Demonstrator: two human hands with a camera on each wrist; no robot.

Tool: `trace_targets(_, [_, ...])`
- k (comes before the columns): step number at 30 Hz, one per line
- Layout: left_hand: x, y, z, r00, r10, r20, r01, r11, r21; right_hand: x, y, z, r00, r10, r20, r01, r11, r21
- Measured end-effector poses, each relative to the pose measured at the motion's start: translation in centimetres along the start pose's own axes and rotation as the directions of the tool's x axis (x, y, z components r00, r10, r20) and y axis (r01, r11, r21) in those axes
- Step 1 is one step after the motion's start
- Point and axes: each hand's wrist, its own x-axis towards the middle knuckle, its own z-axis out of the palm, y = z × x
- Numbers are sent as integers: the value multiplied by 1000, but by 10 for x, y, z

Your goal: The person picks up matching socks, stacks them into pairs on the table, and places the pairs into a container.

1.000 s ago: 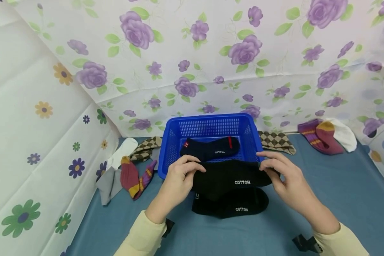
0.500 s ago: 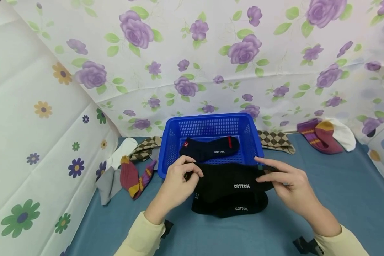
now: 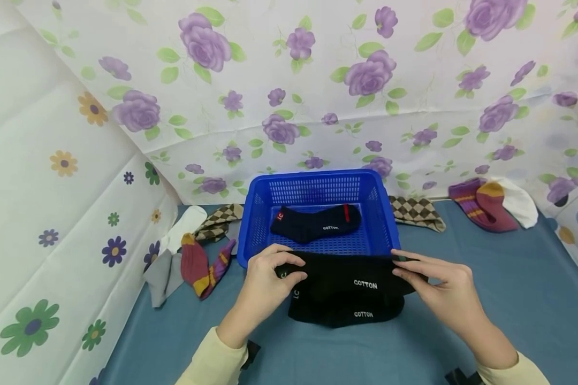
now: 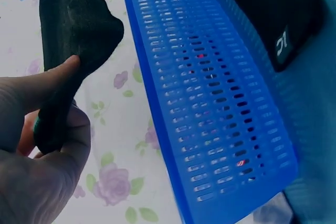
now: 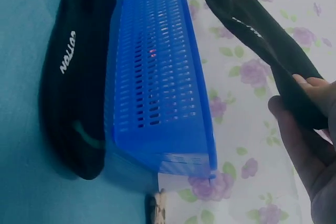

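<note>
Both hands hold a black sock (image 3: 337,270) marked COTTON, stretched level in the air in front of the basket. My left hand (image 3: 270,280) pinches its left end, near a small LC mark. On the right, my right hand (image 3: 445,286) pinches the other end between thumb and fingers. A second black sock, seen in the right wrist view (image 5: 73,77), lies flat on the blue cloth below, partly covered in the head view. The blue basket (image 3: 392,230) stands just behind, with a navy sock (image 3: 315,223) with red marks lying inside.
Left of the basket lie a white sock (image 3: 185,227), a grey sock (image 3: 164,278), a maroon-and-purple sock (image 3: 197,264) and a checked sock (image 3: 219,222). Right of it are another checked sock (image 3: 416,213), a striped sock (image 3: 481,206) and a white sock (image 3: 517,203). Flowered sheets wall the back.
The held sock has come slightly lower and toward me, uncovering more of the basket's floor. My right hand's fingers have shifted their grip on its end. The lying sock has stayed put.
</note>
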Motion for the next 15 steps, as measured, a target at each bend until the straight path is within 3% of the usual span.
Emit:
trace_targets(3, [-4, 0, 2, 1000, -27, -8, 27, 1000, -2, -8, 10, 1, 997, 56, 49, -56, 998, -1])
trace_targets(6, [-9, -1, 4, 998, -57, 1, 57, 998, -6, -15, 17, 1, 975, 167, 145, -164, 986, -33])
trace_targets(11, [-18, -7, 8, 989, -121, 85, 122, 993, 1, -22, 25, 1, 882, 361, 304, -358, 931, -68])
trace_targets(15, [-24, -13, 14, 966, -183, 183, 182, 983, 23, -26, 33, 2, 777, 469, 420, -480, 873, -87])
